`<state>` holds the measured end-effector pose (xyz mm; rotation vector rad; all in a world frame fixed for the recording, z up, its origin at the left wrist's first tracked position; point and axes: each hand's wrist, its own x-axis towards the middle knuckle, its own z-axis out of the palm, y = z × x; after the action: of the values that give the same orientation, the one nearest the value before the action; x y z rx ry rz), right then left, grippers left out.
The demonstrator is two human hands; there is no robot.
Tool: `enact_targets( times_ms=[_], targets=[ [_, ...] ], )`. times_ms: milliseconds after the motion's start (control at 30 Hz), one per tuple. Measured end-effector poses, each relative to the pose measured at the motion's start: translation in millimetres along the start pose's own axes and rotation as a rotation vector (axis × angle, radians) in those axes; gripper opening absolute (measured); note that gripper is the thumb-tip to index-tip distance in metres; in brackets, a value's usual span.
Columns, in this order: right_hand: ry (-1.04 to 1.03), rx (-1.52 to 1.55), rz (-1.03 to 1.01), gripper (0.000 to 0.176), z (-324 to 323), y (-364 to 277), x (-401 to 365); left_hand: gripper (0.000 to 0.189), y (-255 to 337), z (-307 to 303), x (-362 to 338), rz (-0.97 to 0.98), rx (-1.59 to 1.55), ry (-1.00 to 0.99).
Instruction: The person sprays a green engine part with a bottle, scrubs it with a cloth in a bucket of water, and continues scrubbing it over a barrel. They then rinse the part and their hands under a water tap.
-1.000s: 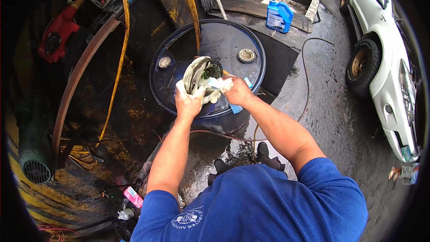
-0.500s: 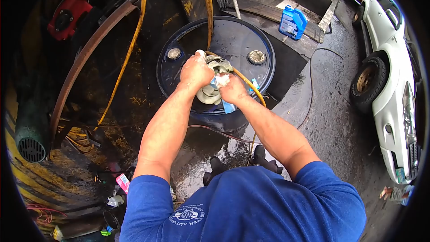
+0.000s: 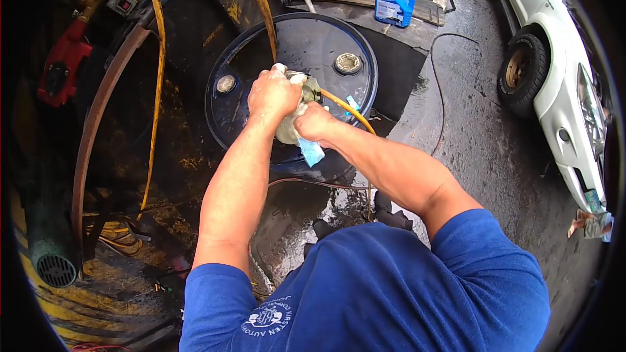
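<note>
One foam-smeared part (image 3: 287, 133), mostly hidden, is held over a dark drum (image 3: 312, 47). It is gripped by the left hand (image 3: 275, 94), fingers curled; a blue cloth (image 3: 312, 152) is clasped in the right hand (image 3: 315, 122), fingers closed. Beyond, a blue jug (image 3: 394, 4) is stood.

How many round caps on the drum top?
2: one cap by the drum's left rim, another toward its upper right. The left hand, right hand and coated part may hide more.

Yellow hose (image 3: 349, 108), obstacle beside hands (image 3: 315, 122)
</note>
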<state>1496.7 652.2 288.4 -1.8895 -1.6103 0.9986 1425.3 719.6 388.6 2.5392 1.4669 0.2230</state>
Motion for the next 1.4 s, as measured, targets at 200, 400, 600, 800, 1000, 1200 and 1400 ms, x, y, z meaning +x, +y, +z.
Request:
enact_targets(
  times_ms=[200, 400, 600, 800, 1000, 1200, 1400],
  targets=[
    [0.077, -0.503, -0.224, 0.029, -26.7, 7.1, -27.4, 0.051, 21.3, -1.5, -0.9, 0.076, 0.069, -0.07],
    [0.066, -0.659, -0.359, 0.023, 20.3, 32.8, 5.6, 0.052, 32.7, -2.8, 1.3, 0.019, 0.076, -0.054],
    [0.154, -0.773, -0.312, 0.03, -33.9, 22.9, -36.9, 0.048, 37.3, -5.0, 16.7, 0.063, 0.163, -0.179],
    [0.199, -0.641, -0.128, 0.029, -20.7, 20.3, -32.9, 0.049, 24.4, 1.0, 20.3, 0.003, 0.125, -0.112],
    [-0.015, 1.146, 0.183, 0.023, 11.1, 27.6, -4.0, 0.051, 25.3, -0.6, 18.3, 0.015, 0.108, -0.082],
    [0.153, -0.68, -0.274, 0.023, -35.5, 21.7, -25.7, 0.053, 32.5, -5.2, 19.1, 0.051, 0.117, -0.157],
    [0.246, -0.62, -0.271, 0.025, -34.3, 30.8, -6.8, 0.054, 11.7, 16.9, 25.9, 0.025, 0.097, 0.046]
  ],
)
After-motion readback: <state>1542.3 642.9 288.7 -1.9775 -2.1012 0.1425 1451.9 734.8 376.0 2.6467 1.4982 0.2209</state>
